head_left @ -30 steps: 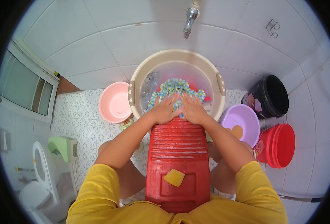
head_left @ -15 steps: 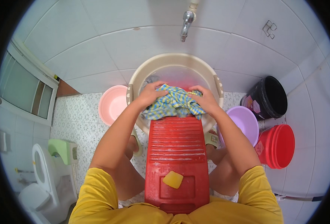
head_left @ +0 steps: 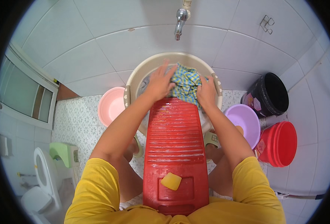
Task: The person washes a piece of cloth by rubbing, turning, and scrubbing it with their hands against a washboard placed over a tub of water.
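A blue, yellow and white checked cloth (head_left: pixel 185 84) lies bunched over the far end of a red ridged washboard (head_left: pixel 174 136), which slopes into a large beige basin (head_left: pixel 138 74). My left hand (head_left: pixel 159 83) rests at the cloth's left edge, fingers spread and slightly blurred. On the right side, my right hand (head_left: pixel 206 92) has its fingers closed round a bunched part of the cloth. Streaks of whitish suds mark the ridges. A yellow bar of soap (head_left: pixel 171 181) sits on the washboard's near, flat part.
A pink basin (head_left: pixel 104 108) stands left of the beige one. To the right are a purple basin (head_left: pixel 252 127), a black bucket (head_left: pixel 258 89) and a red bucket (head_left: pixel 271 145). A metal tap (head_left: pixel 180 24) juts from the tiled wall above. A green stool (head_left: pixel 62 151) and a toilet (head_left: pixel 41 168) are at the left.
Both hands and the cloth have moved away from me, up the far end of the washboard, uncovering more ridges. The left hand has spread its fingers; the right has closed on the cloth.
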`<state>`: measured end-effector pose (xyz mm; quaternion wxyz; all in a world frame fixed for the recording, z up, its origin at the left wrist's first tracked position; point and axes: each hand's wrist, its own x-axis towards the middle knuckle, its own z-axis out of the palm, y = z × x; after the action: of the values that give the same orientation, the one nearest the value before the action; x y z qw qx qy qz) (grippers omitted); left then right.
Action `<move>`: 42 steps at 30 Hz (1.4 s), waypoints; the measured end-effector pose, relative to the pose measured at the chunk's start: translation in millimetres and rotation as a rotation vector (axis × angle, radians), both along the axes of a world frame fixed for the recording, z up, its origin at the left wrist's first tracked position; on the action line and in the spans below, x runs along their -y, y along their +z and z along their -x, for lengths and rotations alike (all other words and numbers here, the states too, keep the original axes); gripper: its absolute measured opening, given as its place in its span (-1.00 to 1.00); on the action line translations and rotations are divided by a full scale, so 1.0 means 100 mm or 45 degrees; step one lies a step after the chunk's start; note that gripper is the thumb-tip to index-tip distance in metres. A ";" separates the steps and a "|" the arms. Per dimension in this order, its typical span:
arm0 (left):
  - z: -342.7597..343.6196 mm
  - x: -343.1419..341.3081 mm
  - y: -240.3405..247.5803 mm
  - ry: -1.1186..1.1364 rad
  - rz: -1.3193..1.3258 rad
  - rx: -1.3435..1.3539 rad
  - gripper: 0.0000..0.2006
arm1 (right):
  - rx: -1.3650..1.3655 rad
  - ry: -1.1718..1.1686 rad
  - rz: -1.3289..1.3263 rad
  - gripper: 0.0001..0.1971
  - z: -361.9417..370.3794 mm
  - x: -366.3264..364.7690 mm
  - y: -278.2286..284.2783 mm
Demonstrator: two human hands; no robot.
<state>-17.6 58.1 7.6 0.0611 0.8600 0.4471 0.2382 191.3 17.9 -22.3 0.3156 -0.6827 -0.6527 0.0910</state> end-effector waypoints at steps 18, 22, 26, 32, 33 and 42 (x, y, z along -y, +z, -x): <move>-0.19 0.18 -0.71 0.176 0.625 -0.373 -0.36 | 0.231 0.136 0.833 -0.55 -0.58 -0.83 -1.50; 0.08 0.26 -0.72 0.289 0.714 -0.357 -0.37 | 0.346 -0.027 0.814 -0.72 -0.10 -0.63 -0.85; 0.03 0.25 -0.73 0.298 0.723 -0.346 -0.37 | 0.470 -0.019 0.767 -0.70 0.01 -0.48 -0.27; -0.07 0.24 -0.68 0.270 0.721 -0.345 -0.37 | 0.745 0.182 0.415 -0.69 -0.29 -0.56 -1.00; -0.11 0.22 -0.68 0.253 0.728 -0.330 -0.36 | 0.684 0.157 0.721 -0.68 -0.39 -0.66 -1.14; -0.11 0.26 -0.66 0.274 0.752 -0.340 -0.40 | 0.660 0.197 0.770 -0.70 -0.33 -0.83 -0.48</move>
<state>-6.1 32.5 -58.9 0.2229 0.7767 0.5889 -0.0112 224.6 101.0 -70.1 -0.0824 -0.6939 -0.7039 0.1273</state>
